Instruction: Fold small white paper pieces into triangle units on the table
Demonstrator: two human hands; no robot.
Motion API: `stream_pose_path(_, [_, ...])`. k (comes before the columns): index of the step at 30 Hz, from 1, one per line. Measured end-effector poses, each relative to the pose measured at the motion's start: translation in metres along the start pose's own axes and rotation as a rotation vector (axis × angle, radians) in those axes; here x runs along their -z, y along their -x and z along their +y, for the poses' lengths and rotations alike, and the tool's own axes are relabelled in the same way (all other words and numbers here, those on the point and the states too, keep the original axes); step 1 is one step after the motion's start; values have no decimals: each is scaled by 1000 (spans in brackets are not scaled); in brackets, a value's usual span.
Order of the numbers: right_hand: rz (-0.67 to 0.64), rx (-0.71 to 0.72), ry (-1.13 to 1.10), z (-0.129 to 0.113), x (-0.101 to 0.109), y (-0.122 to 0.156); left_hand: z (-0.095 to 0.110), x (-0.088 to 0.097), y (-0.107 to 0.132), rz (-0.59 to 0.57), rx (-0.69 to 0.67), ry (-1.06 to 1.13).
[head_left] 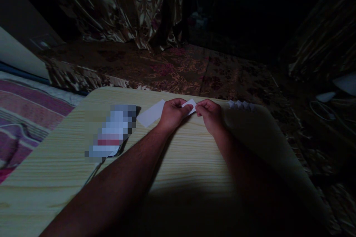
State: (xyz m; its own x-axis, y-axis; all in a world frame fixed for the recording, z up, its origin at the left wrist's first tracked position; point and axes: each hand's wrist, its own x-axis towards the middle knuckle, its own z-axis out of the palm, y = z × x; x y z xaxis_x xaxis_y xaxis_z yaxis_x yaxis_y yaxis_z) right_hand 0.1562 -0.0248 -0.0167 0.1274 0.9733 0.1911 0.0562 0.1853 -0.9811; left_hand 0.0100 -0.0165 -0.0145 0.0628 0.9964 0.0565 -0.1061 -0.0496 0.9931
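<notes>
A small piece of white paper (pixel 190 103) is held between my two hands near the far side of the wooden table. My left hand (pixel 174 114) grips it with the thumb pressed on top. My right hand (pixel 209 113) pinches its right corner between thumb and curled fingers. Left of my left hand lies a flat white paper strip (pixel 151 114), partly covered by that hand. Several small folded paper pieces (pixel 241 105) stand in a row to the right, by the table's far edge.
A pixelated device with a lit screen (pixel 112 129) lies on the table (pixel 189 163) at left, a white cable (pixel 91 176) running from it. Beyond the far edge is a ledge with patterned cloth (pixel 167 67) and curtains (pixel 139 7). A striped bedspread (pixel 25 107) is at left.
</notes>
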Motion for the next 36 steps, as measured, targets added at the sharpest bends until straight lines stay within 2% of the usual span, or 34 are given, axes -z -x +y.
stream_pose_path(13, [25,-19,-66,6,2,-4,4,-1,1,-8,47,46])
stream_pose_path(20, [-3,-39,-76,5,2,-3,1,-1,3,-64,-17,-78])
stream_pose_path(26, [47,-13,-36,3,2,-3,2,-3,5,-117,-59,-213])
stream_pose_path(36, [23,47,-36,9,6,-6,2,-2,4,-135,-51,-169])
